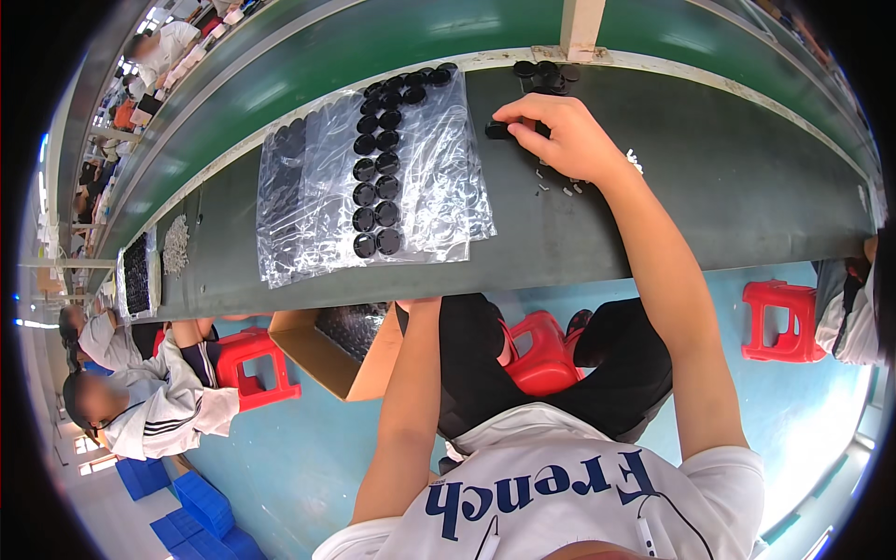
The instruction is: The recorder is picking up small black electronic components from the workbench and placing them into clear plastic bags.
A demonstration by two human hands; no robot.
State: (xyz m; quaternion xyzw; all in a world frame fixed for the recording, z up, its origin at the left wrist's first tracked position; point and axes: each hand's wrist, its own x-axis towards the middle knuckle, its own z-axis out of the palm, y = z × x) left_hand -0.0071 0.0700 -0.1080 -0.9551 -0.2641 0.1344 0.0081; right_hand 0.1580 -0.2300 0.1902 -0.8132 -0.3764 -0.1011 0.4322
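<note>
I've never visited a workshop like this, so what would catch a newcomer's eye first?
Probably the double line of black round pieces on clear plastic, bending right at its far end. Just right of it, the person's right hand grips another black piece over the dark bench. Below, bright red stools stand out against the blue floor.

Dark blue lettering (549, 482) runs upside down across the white shirt (569, 523) at lower centre. It forms one word.
</note>
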